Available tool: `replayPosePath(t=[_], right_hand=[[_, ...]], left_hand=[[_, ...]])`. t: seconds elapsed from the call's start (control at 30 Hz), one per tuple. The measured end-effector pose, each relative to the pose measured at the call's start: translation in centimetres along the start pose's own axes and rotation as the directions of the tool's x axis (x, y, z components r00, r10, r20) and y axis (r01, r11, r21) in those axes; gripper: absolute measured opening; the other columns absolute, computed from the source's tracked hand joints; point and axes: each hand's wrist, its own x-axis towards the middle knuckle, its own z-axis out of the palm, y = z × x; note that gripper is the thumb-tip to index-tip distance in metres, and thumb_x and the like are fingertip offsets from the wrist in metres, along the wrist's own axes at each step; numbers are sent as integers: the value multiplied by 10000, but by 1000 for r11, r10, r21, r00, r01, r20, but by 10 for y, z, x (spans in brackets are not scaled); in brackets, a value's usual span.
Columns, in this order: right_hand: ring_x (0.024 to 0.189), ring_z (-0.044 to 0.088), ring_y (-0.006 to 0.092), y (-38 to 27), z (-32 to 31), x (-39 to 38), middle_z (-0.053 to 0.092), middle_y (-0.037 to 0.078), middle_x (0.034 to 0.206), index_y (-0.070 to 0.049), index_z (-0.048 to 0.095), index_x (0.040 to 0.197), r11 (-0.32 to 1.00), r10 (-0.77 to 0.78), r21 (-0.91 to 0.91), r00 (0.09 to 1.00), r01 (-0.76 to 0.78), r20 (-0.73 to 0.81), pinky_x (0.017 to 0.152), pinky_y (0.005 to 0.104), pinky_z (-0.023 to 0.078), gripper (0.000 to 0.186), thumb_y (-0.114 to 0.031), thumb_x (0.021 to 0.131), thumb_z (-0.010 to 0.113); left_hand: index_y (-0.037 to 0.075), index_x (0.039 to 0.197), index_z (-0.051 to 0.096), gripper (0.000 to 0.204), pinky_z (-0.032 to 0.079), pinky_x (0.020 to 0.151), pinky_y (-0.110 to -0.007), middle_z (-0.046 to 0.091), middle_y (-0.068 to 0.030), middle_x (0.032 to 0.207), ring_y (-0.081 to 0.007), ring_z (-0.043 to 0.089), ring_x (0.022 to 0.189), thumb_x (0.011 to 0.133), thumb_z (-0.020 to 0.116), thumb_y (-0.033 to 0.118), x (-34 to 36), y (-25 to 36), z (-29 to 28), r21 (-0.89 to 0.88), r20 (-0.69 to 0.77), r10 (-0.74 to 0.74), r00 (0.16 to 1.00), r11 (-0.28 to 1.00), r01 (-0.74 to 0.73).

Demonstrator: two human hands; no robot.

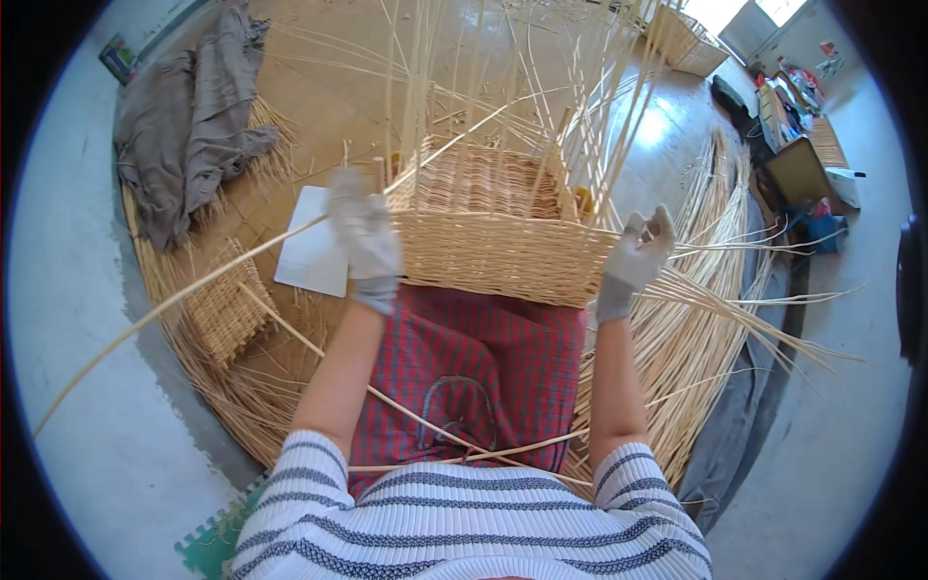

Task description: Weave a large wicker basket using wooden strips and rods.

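1. While the near wall of a pale tan, rectangular wicker basket [498, 253] faces the person, it sits between the two hands, just beyond a red-and-dark plaid cloth [474, 348] over the lap.
2. Thin, pale upright stakes [419, 92] rise from the basket around its open top.
3. At the basket's left end is the left hand [362, 230], in a whitish glove and blurred; a long, pale, round rod [159, 314] runs to it from the lower left. I cannot tell how far its fingers are closed, or whether they grip the rod.
4. By the right end is the right hand [638, 253], also gloved, its fingers loosely bent; whether it has hold of anything, I cannot tell.
5. Right of that hand lies a thick spread of straw-coloured rods [691, 338].
6. Left of the basket, a flat white rectangular board [307, 253] lies near a small tan woven wicker piece [227, 307].
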Motion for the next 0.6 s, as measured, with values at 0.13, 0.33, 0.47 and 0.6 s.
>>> replayPosePath(t=[0.13, 0.33, 0.47, 0.6], right_hand=[[1189, 586, 272, -99, 58, -59, 578, 187, 1316, 18, 515, 1342, 851, -185, 462, 680, -251, 709, 1016, 369, 453, 439, -213, 974, 575], [1336, 459, 370, -120, 247, -98, 430, 315, 1441, 65, 215, 1511, 722, 370, 43, 439, -690, 819, 1085, 405, 390, 1156, -606, 741, 755], [1265, 522, 364, -76, 304, -115, 445, 320, 1420, 111, 223, 1487, 583, 566, 70, 467, -809, 680, 1028, 404, 434, 1228, -600, 675, 810], [1086, 628, 262, -63, 310, -118, 605, 272, 1203, 104, 376, 1417, 462, 603, -33, 287, -886, 744, 863, 371, 527, 953, -436, 766, 816]], left_hand=[[38, 1262, 564, 344, 372, 1099, -407, 510, -172, 1357, -326, 448, 1323, 972, 598, 219, 50, -11, -48, 654, 104, 140, 985, 736, -174], [94, 1136, 685, 444, 167, 1189, -537, 654, -165, 1209, -331, 493, 1300, 1006, 461, 455, 54, -28, -50, 905, 417, -372, 829, 87, -416], [126, 1140, 711, 438, 120, 1204, -537, 684, -139, 1176, -292, 556, 1243, 1023, 430, 442, 48, -39, -61, 839, 516, -63, 854, 238, -489], [149, 1144, 729, 462, 106, 1213, -523, 701, -132, 1141, -298, 560, 1241, 1036, 395, 450, 46, -46, -65, 832, 515, -73, 854, 279, -479]])
